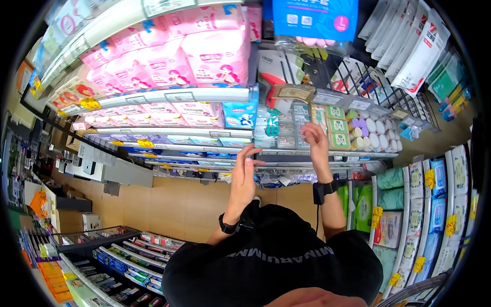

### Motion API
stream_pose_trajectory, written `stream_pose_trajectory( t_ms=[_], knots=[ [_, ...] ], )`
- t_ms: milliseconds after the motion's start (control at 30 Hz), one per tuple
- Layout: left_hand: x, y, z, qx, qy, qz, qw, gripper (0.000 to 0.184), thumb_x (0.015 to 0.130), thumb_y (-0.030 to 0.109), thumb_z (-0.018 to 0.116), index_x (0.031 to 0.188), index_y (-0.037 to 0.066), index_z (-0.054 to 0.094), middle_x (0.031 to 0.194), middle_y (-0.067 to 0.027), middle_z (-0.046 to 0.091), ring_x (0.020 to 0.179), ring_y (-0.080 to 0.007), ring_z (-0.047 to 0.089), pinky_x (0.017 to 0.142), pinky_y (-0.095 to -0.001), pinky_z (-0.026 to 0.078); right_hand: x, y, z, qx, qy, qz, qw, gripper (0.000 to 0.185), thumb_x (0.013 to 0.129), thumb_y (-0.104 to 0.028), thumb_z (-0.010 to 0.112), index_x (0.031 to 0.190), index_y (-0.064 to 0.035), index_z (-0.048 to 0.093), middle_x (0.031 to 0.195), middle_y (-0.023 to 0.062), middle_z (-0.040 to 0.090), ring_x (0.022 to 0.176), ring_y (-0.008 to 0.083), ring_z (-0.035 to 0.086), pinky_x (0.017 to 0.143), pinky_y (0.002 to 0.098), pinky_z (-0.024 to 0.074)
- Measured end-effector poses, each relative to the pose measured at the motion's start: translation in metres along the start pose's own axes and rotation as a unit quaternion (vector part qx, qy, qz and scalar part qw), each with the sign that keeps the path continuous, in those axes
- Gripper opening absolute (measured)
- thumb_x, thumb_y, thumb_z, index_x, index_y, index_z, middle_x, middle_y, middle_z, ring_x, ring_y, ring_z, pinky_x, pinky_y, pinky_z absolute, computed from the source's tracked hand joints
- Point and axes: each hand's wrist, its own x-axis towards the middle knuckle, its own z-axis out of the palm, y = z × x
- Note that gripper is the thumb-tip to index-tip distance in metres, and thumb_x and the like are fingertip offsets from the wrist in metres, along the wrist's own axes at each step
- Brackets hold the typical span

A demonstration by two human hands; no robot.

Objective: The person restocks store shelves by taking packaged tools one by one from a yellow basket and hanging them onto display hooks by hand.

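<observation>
My left hand (244,176) is raised in front of the shelf edge with its fingers apart and slightly bent, and nothing shows in it. Just above it is a blue packet (240,115) at the end of a shelf. My right hand (316,146) reaches farther forward, its fingers loosely curled and apart, with no item visible in it. It is nearest to green-and-cream small boxes (337,125) and clear-fronted small packs (302,120); whether the fingertips touch them I cannot tell. Rolls with white and purple ends (365,133) lie to the right.
Pink tissue packs (215,59) fill the upper left shelves. Hooks with white hanging packets (417,48) and a blue glove bag (314,18) project at the upper right. More shelves with wipes (437,176) stand at right. A lower rack (128,263) is behind at left, beside tan floor (169,204).
</observation>
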Motion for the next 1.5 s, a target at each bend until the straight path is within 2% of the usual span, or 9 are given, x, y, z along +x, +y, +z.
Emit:
stream_pose_trajectory(
  t_ms=[133,233,433,533,733,800,1200,1267,1500],
  knots=[
    [-0.001,-0.001,0.024,-0.014,-0.051,-0.018,0.998,0.046,0.11,0.031,0.026,0.138,0.001,0.046,0.125,-0.0137,0.063,0.096,-0.0186,0.066,0.082,-0.0306,0.047,-0.053,-0.021,-0.02,0.052,0.021,0.085,0.995,0.027,0.101,-0.01,0.054,0.126,-0.0009,0.056,0.109,0.0088,0.069,0.095,0.0148,0.064,0.081,0.0286,0.0502],
    [-0.002,-0.005,0.049,-0.026,-0.109,-0.028,0.993,0.045,0.11,0.031,0.026,0.136,0.001,0.048,0.124,-0.0133,0.064,0.096,-0.0183,0.066,0.082,-0.0304,0.047,-0.093,-0.035,-0.041,0.095,0.015,0.073,0.993,0.027,0.101,-0.011,0.055,0.126,-0.0007,0.056,0.107,0.0095,0.069,0.094,0.0141,0.064,0.08,0.0274,0.0496],
    [-0.016,0.001,0.116,-0.081,-0.216,-0.019,0.973,0.043,0.109,0.031,0.034,0.143,0.004,0.037,0.119,-0.0137,0.065,0.093,-0.0195,0.066,0.085,-0.0316,0.047,-0.17,-0.073,-0.093,0.107,0.109,0.038,0.987,0.03,0.1,-0.01,0.055,0.127,0.001,0.054,0.105,0.0104,0.068,0.092,0.0147,0.063,0.081,0.0277,0.0488],
    [-0.035,0.003,0.153,-0.099,-0.27,-0.038,0.957,0.043,0.109,0.03,0.034,0.142,0.004,0.036,0.119,-0.0134,0.065,0.093,-0.0197,0.066,0.085,-0.0316,0.046,-0.215,-0.089,-0.119,0.104,0.162,0.011,0.981,0.031,0.099,-0.01,0.055,0.128,0.002,0.053,0.104,0.0118,0.068,0.091,0.0156,0.063,0.081,0.0287,0.049],
    [-0.09,0.024,0.224,-0.121,-0.391,-0.041,0.912,0.044,0.108,0.031,0.034,0.142,0.003,0.036,0.116,-0.0122,0.066,0.093,-0.0187,0.064,0.086,-0.0321,0.046,-0.309,-0.124,-0.164,0.081,0.257,-0.025,0.963,0.032,0.099,-0.01,0.055,0.128,0.0026,0.053,0.102,0.0135,0.068,0.089,0.0165,0.063,0.08,0.0301,0.0496],
    [-0.116,0.03,0.246,-0.107,-0.426,-0.026,0.898,0.045,0.11,0.032,0.029,0.141,0.001,0.037,0.115,-0.016,0.066,0.094,-0.0189,0.064,0.084,-0.0313,0.045,-0.341,-0.133,-0.178,0.073,0.291,-0.033,0.953,0.032,0.099,-0.01,0.055,0.128,0.0026,0.052,0.102,0.0137,0.068,0.089,0.0166,0.063,0.08,0.0302,0.0497],
    [-0.285,0.072,0.356,-0.127,-0.609,-0.008,0.783,0.045,0.109,0.034,0.031,0.138,0.001,0.042,0.116,-0.0151,0.065,0.091,-0.0186,0.065,0.082,-0.0308,0.046,-0.537,-0.162,-0.249,0.038,0.497,-0.111,0.859,0.031,0.098,-0.01,0.056,0.126,0.0032,0.052,0.096,0.0122,0.067,0.084,0.0154,0.062,0.077,0.0285,0.0483],
    [-0.309,0.074,0.369,-0.133,-0.638,-0.012,0.758,0.041,0.108,0.03,0.036,0.14,0.004,0.041,0.114,-0.0114,0.066,0.091,-0.0172,0.064,0.083,-0.0313,0.048,-0.565,-0.165,-0.254,0.026,0.521,-0.115,0.845,0.031,0.098,-0.01,0.056,0.126,0.003,0.052,0.096,0.0121,0.067,0.084,0.0153,0.062,0.077,0.0284,0.0482],
    [-0.37,0.083,0.396,-0.135,-0.716,-0.033,0.684,0.036,0.106,0.024,0.046,0.135,0.002,0.046,0.115,-0.0104,0.065,0.09,-0.0162,0.064,0.083,-0.0294,0.048,-0.632,-0.168,-0.255,0.034,0.616,-0.133,0.776,0.028,0.099,-0.006,0.054,0.125,0.0028,0.054,0.095,0.0114,0.067,0.083,0.0156,0.061,0.077,0.0287,0.0482]
  ],
)
